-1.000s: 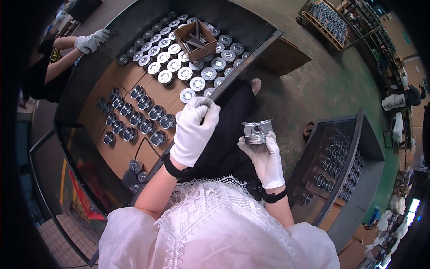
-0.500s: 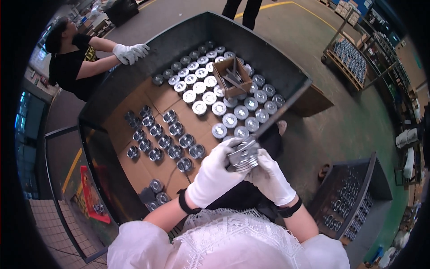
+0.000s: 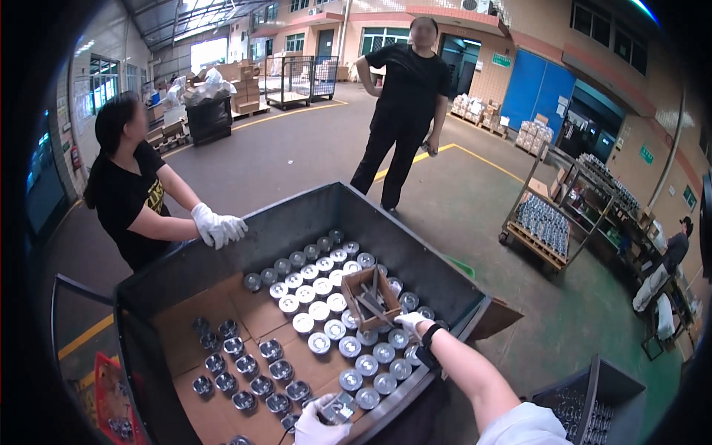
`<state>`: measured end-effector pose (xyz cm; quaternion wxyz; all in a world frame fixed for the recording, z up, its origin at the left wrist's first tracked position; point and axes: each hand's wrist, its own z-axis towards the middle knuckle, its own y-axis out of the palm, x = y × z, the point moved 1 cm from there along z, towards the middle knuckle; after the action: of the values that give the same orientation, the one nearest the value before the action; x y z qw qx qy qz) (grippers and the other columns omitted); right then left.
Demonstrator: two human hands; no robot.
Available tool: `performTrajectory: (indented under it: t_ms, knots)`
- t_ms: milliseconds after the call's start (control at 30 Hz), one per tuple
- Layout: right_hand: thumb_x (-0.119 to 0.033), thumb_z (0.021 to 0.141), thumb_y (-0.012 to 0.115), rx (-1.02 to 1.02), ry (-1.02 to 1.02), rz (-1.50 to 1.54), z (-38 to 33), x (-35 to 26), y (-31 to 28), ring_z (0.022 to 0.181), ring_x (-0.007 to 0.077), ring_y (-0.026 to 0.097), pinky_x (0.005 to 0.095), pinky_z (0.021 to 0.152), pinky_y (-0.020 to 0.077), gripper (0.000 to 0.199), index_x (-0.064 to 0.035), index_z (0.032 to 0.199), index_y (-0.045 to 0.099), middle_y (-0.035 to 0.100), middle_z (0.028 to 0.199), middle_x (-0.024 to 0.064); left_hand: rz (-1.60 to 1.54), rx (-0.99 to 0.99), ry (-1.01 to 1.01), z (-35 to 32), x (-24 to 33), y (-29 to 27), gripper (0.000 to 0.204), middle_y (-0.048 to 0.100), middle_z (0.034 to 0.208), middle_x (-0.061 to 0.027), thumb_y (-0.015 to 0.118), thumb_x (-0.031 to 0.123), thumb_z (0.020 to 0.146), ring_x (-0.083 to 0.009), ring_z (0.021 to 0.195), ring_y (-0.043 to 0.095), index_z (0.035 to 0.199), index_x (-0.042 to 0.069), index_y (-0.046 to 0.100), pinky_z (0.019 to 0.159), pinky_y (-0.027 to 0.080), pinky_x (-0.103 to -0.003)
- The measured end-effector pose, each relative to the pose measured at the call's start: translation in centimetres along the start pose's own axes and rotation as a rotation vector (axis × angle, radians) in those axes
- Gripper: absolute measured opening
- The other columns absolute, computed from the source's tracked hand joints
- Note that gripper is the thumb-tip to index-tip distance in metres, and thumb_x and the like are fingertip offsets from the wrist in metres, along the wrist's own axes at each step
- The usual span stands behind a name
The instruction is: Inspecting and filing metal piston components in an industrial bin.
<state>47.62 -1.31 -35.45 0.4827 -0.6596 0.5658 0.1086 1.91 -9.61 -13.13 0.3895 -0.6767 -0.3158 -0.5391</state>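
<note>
At the bin's near edge, a worker's left hand holds a piston, its grip closed on the metal just by the rim. The right hand reaches to the right corner of a box of strips; from where I stand, I cannot tell whether that grip is released or grasping. Good handling here likely means a firm hold on the piston, clear of the hard rim, and a light touch at the box, wrist raised, so nothing nudges the rows around it. The count: one held piston, one box, roughly forty bright pistons from far corner to near edge, some hidden, and about fifteen dark pistons toward the left edge; the strips overlap too much to number.
</note>
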Motion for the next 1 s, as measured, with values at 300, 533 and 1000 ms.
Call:
performTrajectory:
  t_ms: [300,533,1000]
  knots:
    - [-0.064,0.098,0.045,-0.372,0.353,-0.129,-3.3,-11.2,3.2,0.146,0.0359,0.034,0.0523,0.117,0.0274,0.079,-0.0177,0.159,0.03,0.034,0.161,0.0154,0.031,-0.093,-0.061,0.9,-1.6,-2.5,0.06,0.073,0.115,-0.0102,0.084,0.007,0.072,-0.0183,0.103,0.068,0.13,0.006,0.065,0.09,0.055,-0.032]
    - [-0.062,0.095,0.059,-0.452,-0.034,-0.188,-15.0,-16.4,-2.6,0.119,0.023,0.059,0.0332,0.095,0.0498,0.078,-0.0079,0.149,0.05,0.058,0.138,0.0172,-0.244,-0.188,-0.229,-0.5,-5.6,-6.7,0.067,0.067,0.131,-0.0121,0.078,-0.008,0.075,-0.0169,0.116,0.065,0.138,-0.004,0.054,0.097,0.054,-0.031]
    - [-0.045,0.096,0.063,0.207,0.463,0.019,-38.8,-20.3,-38.4,0.091,0.0187,0.067,0.0358,0.081,0.0554,0.058,-0.0096,0.141,0.054,0.069,0.106,0.009,-0.113,-0.14,-0.798,-0.4,0.5,-18.3,0.044,0.071,0.095,-0.0075,0.086,0.003,0.066,-0.0145,0.085,0.069,0.102,-0.003,0.061,0.082,0.056,-0.029]
